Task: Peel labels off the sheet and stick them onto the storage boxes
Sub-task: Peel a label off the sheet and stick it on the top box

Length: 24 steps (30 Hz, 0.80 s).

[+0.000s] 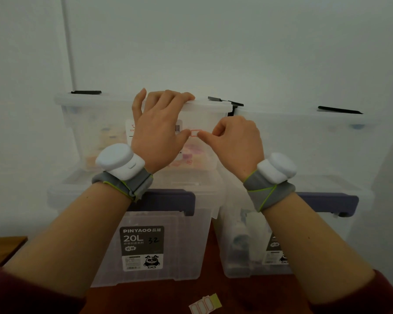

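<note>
A small white label with a red border (195, 133) lies against the front wall of the upper left clear storage box (95, 123). My left hand (159, 130) rests over that box's lid edge, with its thumb tip touching the label's left side. My right hand (236, 141) is curled, and its thumb and forefinger touch the label's right side. The label sheet (205, 303), holding red-bordered labels and a yellow-green strip, lies on the brown table at the bottom centre.
Two clear boxes sit on two larger clear boxes with dark purple handles (168, 199). The lower left box (145, 245) carries a "PINYAOO 20L" sticker. A white wall stands behind. White devices on grey straps are on both wrists.
</note>
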Motion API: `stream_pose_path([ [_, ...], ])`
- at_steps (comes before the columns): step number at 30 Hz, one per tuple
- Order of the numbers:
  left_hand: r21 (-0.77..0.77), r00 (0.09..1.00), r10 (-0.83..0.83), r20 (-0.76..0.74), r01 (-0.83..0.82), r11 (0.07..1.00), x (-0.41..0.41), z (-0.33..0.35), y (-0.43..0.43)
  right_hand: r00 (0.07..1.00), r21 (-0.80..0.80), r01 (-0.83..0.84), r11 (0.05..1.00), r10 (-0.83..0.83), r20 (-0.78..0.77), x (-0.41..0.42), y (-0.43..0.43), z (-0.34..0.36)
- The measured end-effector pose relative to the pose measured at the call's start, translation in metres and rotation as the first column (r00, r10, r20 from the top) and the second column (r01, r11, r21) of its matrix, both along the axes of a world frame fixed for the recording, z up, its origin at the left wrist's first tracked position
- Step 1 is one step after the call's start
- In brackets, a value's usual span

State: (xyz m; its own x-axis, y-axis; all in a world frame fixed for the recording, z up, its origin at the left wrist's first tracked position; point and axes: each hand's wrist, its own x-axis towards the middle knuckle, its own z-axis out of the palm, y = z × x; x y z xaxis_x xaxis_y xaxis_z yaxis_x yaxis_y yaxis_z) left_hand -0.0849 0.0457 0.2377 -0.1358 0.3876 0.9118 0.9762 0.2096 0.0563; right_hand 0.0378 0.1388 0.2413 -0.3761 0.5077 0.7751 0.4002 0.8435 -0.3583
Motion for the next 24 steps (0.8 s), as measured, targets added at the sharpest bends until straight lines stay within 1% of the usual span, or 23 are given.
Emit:
stream_pose_path([
  [3, -0.011, 1.0, -0.001, -0.009, 0.001, 1.0, -0.0002, 0.0001, -0.0011, 1.0, 0.002, 0.008, 1.0, -0.008, 0.02, -0.0021, 0.0014, -0.0007],
  [7, -0.008, 1.0, 0.005, -0.021, -0.006, 1.0, 0.0007, -0.0006, -0.0007, 0.999, -0.037, -0.038, 0.999, 0.036, -0.033, -0.0002, 0.0035, -0.0008],
  [12, 0.025, 1.0, 0.019, -0.015, -0.018, 1.0, 0.0037, -0.0023, 0.0024, 0.996, -0.045, -0.046, 0.998, 0.043, -0.074, -0.0013, 0.0036, -0.002],
  [18, 0.02, 1.0, 0.017, -0.015, -0.016, 1.0, 0.0034, -0.0017, 0.0027, 0.998, -0.038, -0.036, 0.999, 0.035, -0.046, -0.0024, 0.0048, -0.002],
  [24, 0.024, 1.0, 0.02, -0.02, -0.019, 1.0, 0.0019, -0.0032, 0.0031, 0.998, -0.024, -0.033, 0.999, 0.032, -0.054, -0.0019, 0.0025, -0.0047],
])
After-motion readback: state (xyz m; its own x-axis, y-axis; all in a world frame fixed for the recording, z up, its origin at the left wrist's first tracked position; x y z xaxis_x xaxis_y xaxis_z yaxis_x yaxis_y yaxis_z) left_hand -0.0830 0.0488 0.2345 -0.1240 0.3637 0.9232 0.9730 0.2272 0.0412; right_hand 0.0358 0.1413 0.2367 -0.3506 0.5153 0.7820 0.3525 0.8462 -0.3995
